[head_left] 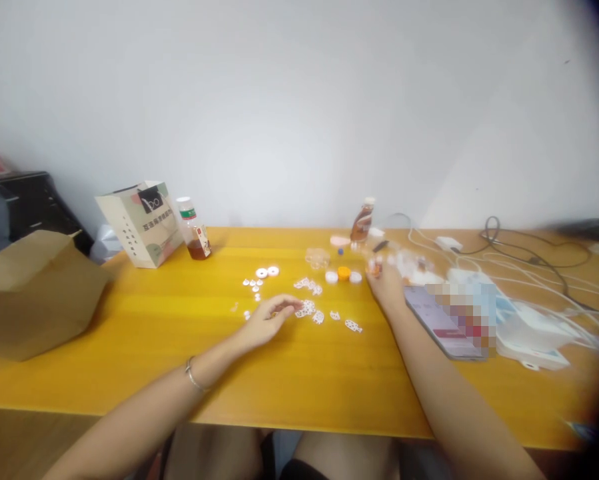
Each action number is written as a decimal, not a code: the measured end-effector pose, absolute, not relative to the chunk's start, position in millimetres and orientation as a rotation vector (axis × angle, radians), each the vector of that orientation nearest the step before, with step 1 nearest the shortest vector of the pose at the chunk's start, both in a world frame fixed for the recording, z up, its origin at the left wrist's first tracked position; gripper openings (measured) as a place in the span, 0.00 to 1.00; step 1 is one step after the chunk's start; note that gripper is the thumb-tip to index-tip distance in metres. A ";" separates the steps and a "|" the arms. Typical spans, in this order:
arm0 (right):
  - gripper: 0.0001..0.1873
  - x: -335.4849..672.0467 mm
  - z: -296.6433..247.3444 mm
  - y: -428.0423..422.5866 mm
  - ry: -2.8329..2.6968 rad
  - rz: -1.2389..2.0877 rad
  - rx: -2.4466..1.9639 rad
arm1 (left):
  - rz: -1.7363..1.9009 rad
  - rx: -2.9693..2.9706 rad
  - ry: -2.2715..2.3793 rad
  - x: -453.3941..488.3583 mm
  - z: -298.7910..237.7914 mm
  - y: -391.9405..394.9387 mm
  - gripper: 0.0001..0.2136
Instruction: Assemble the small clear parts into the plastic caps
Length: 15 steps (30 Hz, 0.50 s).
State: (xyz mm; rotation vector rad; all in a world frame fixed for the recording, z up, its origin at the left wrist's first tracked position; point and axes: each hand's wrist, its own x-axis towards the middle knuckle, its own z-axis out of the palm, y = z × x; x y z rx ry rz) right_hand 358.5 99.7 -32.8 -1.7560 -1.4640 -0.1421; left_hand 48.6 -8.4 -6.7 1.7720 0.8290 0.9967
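My left hand [269,321] is low over the table with its fingers stretched out. The fingertips are beside a cluster of small white cut-out pieces [306,307] with dark dots, and nothing shows in the hand. To the right my right hand [386,287] reaches forward, next to a small orange-and-white item [376,267]. Its fingers are blurred and partly hidden, so a grip on that item cannot be made out. Near it lie an orange cap [344,273] and a white cap [332,277]. More white cut-outs [352,325] are scattered between the hands.
White discs [262,273] lie left of centre. A juice-like bottle [198,241], a paper gift bag [152,230] and a brown paper bag [44,293] stand left. A brown bottle [362,221] stands at the back. On the right are a tablet [432,313], white boxes [534,327] and tangled cables [549,260].
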 end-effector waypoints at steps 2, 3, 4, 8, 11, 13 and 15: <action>0.17 359.2 -35.2 100.7 -1.480 -0.150 -1.833 | 0.977 1.783 0.830 48.4 -7.6 -8.2 0.12; 0.18 359.1 -36.0 101.2 -1.485 -0.147 -1.863 | 0.970 1.789 0.830 48.3 -8.1 -8.1 0.12; 0.19 358.8 -36.7 101.5 -1.489 -0.135 -1.878 | 0.962 1.794 0.831 48.2 -8.6 -7.9 0.12; 0.19 357.5 -36.9 101.9 -1.509 -0.103 -1.877 | 0.953 1.809 0.832 48.4 -10.0 -7.7 0.12; 0.17 358.1 -36.6 102.4 -1.518 -0.090 -1.875 | 0.954 1.811 0.827 48.9 -10.1 -8.1 0.12; 0.17 358.9 -37.5 103.2 -1.516 -0.098 -1.876 | 0.946 1.818 0.823 49.2 -9.4 -8.4 0.12; 0.17 358.8 -39.4 103.8 -1.509 -0.124 -1.874 | 0.935 1.822 0.812 49.3 -8.6 -8.7 0.11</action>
